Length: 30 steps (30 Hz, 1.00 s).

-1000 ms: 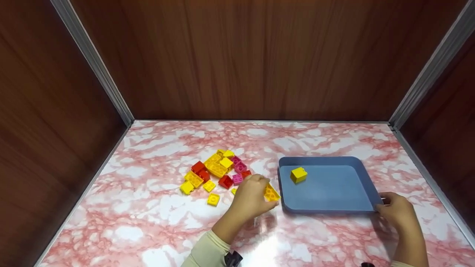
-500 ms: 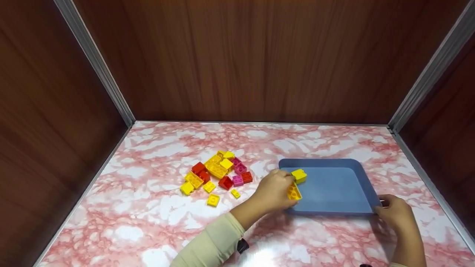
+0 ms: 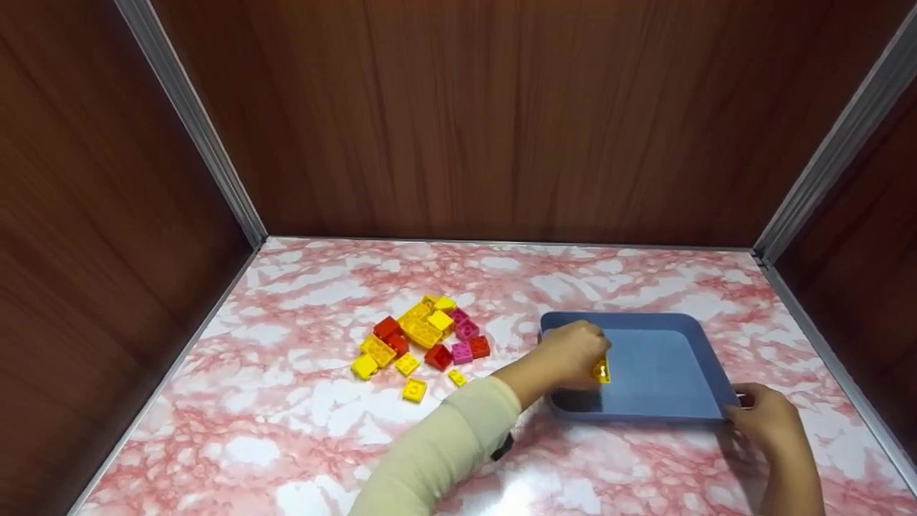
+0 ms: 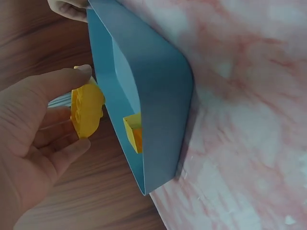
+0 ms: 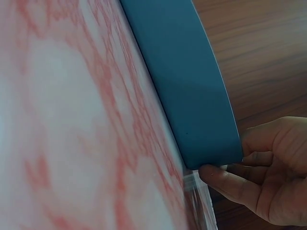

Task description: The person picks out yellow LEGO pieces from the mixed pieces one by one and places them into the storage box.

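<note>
My left hand [image 3: 571, 352] hovers over the left part of a blue tray [image 3: 655, 373]. Between thumb and fingertips it pinches a yellow toy building brick [image 4: 88, 111], of which only an edge shows in the head view. Inside the tray, a second yellow brick [image 4: 133, 125] appears in the left wrist view; from the head it is hidden behind the left hand. My right hand [image 3: 770, 419] grips the tray's near right corner, its thumb at the front of the corner and the other fingers round the side wall.
Left of the tray lies a loose group of yellow, red and pink bricks, among them a red brick [image 3: 438, 357], a pink brick [image 3: 462, 352] and a small yellow brick [image 3: 413, 390]. Brown wood-look walls [image 3: 501, 129] enclose the marbled tabletop [image 3: 251, 451] at the back and sides.
My left hand has carried the yellow brick rightward, from beside the tray's left wall to above its inside. The right hand has kept its hold on the corner.
</note>
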{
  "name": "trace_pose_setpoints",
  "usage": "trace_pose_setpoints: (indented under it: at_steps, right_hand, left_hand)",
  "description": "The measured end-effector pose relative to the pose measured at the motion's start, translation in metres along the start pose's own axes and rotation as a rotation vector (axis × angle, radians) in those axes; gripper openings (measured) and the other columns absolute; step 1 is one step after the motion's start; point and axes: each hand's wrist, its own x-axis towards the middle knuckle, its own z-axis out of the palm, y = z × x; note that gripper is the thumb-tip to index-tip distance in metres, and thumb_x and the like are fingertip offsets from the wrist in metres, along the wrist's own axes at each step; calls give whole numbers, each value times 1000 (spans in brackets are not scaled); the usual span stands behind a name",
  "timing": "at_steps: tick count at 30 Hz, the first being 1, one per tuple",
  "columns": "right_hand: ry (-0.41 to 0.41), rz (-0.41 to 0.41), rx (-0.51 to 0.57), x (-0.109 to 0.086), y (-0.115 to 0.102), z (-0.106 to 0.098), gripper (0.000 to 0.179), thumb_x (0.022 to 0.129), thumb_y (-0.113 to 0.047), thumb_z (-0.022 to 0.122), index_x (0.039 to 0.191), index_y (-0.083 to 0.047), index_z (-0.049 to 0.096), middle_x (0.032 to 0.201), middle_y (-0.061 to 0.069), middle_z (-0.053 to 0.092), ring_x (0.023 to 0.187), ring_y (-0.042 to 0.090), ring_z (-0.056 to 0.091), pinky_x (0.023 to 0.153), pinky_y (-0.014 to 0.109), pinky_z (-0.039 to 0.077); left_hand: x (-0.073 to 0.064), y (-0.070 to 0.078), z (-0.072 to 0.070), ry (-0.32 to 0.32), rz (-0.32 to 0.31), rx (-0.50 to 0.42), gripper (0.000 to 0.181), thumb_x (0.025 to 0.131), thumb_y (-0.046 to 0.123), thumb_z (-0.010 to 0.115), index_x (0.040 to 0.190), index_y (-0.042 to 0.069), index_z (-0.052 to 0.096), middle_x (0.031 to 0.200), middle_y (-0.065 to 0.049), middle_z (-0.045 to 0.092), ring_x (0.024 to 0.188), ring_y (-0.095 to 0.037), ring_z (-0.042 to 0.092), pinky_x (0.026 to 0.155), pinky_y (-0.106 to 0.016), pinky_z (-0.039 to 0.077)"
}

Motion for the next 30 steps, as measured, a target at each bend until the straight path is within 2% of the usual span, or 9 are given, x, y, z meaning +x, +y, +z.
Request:
trace_pose_setpoints:
  at_steps: [3,8,12,15,21,25,30]
  right_hand:
    - [0,4,1,-1,1,0,51,84,-7,61,123,22,47,111,40,58,101,51,56,89,60,41]
    - [-16,26,-4,-1,2,-1,52,85,-7,62,125,22,45,112,40,56,102,51,55,89,61,40]
    - [-29,39,1,-1,2,-1,52,87,-8,62,126,22,44,114,40,55,103,52,54,90,61,40]
    - [-23,21,1,-1,2,-1,53,86,-8,62,125,22,45,111,39,57,100,50,57,88,60,41]
    - [1,-7,-9,-1,0,0,51,85,-8,63,123,22,47,108,38,59,101,52,56,87,60,41]
    - [3,-4,0,0,-2,1,51,85,-8,62,124,22,47,110,39,58,101,51,56,87,60,42]
    - [-8,21,15,0,-1,-1,52,86,-8,62,124,22,46,111,40,57,94,45,60,85,57,43]
  left_hand:
    - [14,0,1,-40,33,21,27,74,38,78,91,19,69,91,8,62,90,-10,58,79,-19,48]
    - [32,1,3,-97,26,-6,25,76,36,77,93,19,68,86,7,58,83,-8,56,72,-21,49]
    - [45,2,7,-101,12,-37,25,77,36,76,95,19,70,85,8,61,82,-7,57,70,-19,48]
    - [53,5,13,-89,-5,-18,27,77,38,75,95,19,71,85,9,64,82,-7,59,73,-18,48]
    - [58,9,30,-113,-59,5,26,77,41,76,91,21,69,83,10,63,81,-8,60,74,-20,50]
    - [58,6,34,-131,-104,-15,24,77,38,78,91,21,70,83,10,64,80,-8,60,74,-21,50]
    - [59,5,37,-151,-119,-50,23,77,38,79,89,20,70,80,10,64,77,-9,59,72,-22,50]
